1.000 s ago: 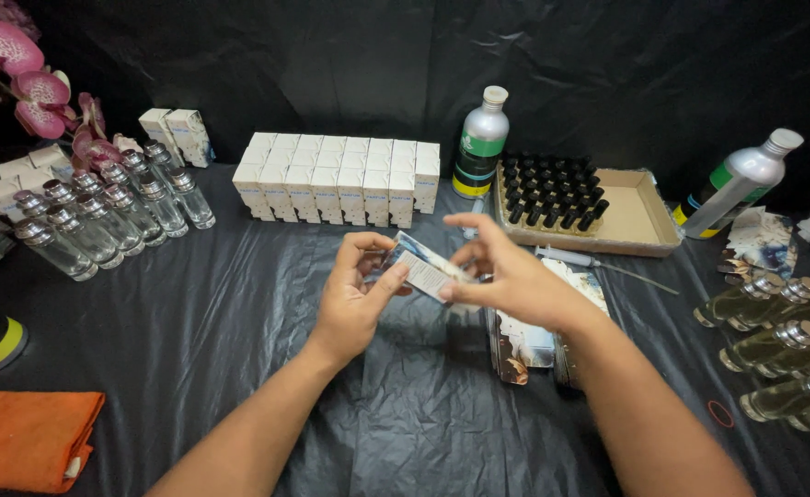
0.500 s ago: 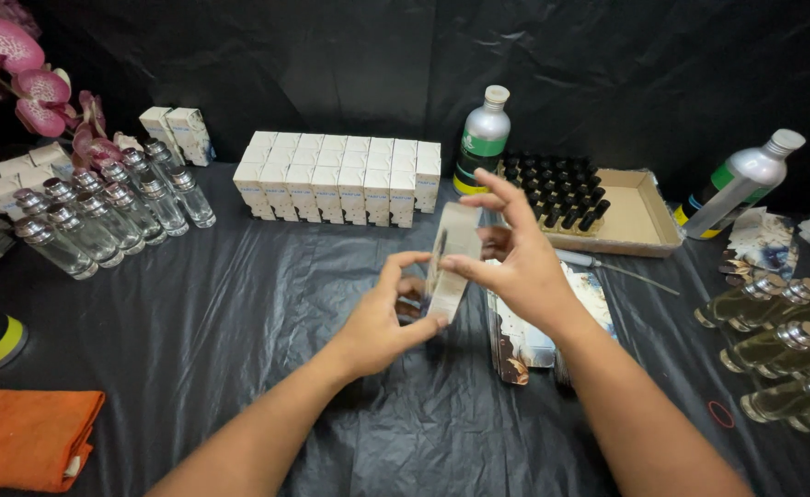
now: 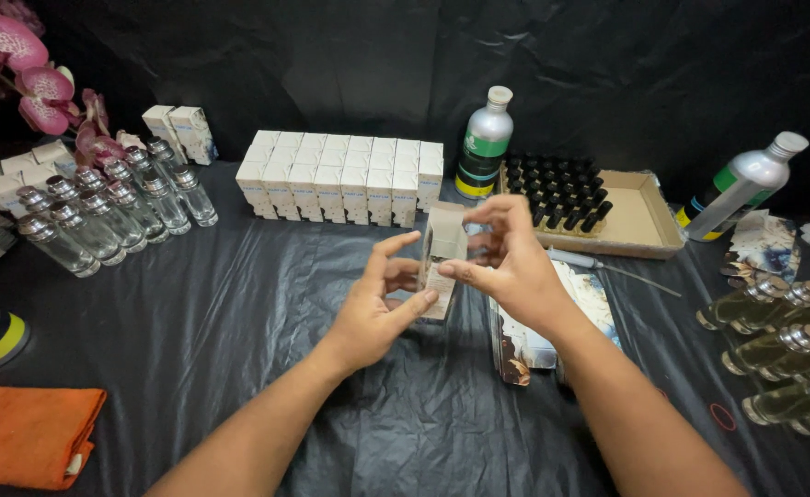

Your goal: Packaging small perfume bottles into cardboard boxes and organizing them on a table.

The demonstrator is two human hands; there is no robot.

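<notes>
Both my hands hold a small white carton [image 3: 443,253] upright above the black table cover, near the middle of the view. My left hand [image 3: 382,304] grips its lower part with thumb and fingers. My right hand [image 3: 506,262] pinches its upper part, where a top flap stands open. Behind the carton stand two rows of matching white boxes [image 3: 340,177]. A stack of flat printed cartons [image 3: 534,336] lies under my right wrist.
Several empty glass bottles [image 3: 110,207] stand at the left beside pink orchid flowers [image 3: 32,87]. A cardboard tray of black caps [image 3: 639,221], two silver bottles [image 3: 484,143] and a syringe [image 3: 598,265] sit behind. Filled bottles [image 3: 787,354] lie at the right. An orange cloth [image 3: 28,433] lies front left.
The flat carton was opened out and turned from lying across my hands to standing upright. My right hand moved up to its top end.
</notes>
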